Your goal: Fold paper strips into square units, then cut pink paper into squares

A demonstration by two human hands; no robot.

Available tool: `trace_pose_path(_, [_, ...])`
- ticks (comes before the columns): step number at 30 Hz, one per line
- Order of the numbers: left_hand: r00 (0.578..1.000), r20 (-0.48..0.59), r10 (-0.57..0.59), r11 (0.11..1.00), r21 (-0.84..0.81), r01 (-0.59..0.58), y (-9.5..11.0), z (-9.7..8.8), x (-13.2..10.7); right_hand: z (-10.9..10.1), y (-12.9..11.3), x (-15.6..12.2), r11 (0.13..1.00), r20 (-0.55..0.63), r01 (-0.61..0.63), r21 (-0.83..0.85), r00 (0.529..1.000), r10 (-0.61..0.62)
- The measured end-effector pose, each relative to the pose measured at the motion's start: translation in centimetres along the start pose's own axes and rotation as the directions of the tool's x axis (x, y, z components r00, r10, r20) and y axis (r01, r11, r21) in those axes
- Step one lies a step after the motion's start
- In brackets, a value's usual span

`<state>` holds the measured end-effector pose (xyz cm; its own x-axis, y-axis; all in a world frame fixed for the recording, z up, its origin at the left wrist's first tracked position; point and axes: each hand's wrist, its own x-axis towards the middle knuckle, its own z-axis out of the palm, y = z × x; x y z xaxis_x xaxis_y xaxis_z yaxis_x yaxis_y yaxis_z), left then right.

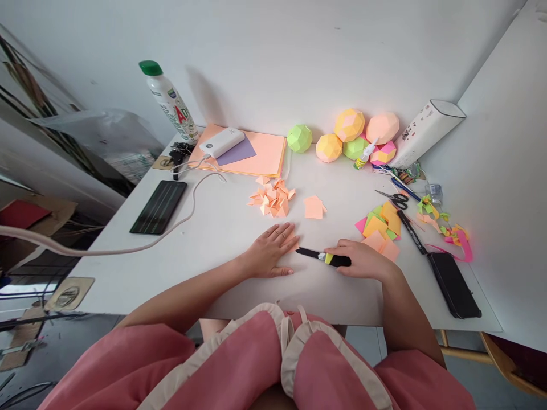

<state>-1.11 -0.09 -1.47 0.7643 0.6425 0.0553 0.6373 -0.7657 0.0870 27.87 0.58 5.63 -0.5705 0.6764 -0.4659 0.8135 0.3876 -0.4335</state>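
Note:
My left hand [271, 250] lies flat with its fingers spread, pressing a small peach paper piece [294, 246] onto the white table. Most of that piece is hidden under the fingers. In my right hand [363, 259] is a black and yellow utility knife [331, 259], its dark blade end pointing left and close to the paper. A heap of folded peach paper pieces [273, 198] sits just beyond my left hand. Right of the heap lies a small stack of flat peach paper pieces [314, 207]. Near my right wrist is a pile of coloured paper pieces [380, 222].
Several faceted paper balls [349, 125] stand along the wall by a glue bottle [366, 155]. Scissors [397, 197], a marker [411, 230] and a black phone [453, 285] lie at right. At left are a dark phone [158, 207], a cabled power bank [222, 142] on paper sheets, and a bottle [171, 102].

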Motion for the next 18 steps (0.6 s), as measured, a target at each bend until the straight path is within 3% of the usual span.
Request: trace_pose_path(18, [1.0,0.006,-0.002,1.0,-0.016,0.002,-0.04,-0.04,-0.02,0.34,-0.03,0.03,1.0,-0.027,-0.023,-0.008,0.999,0.023])
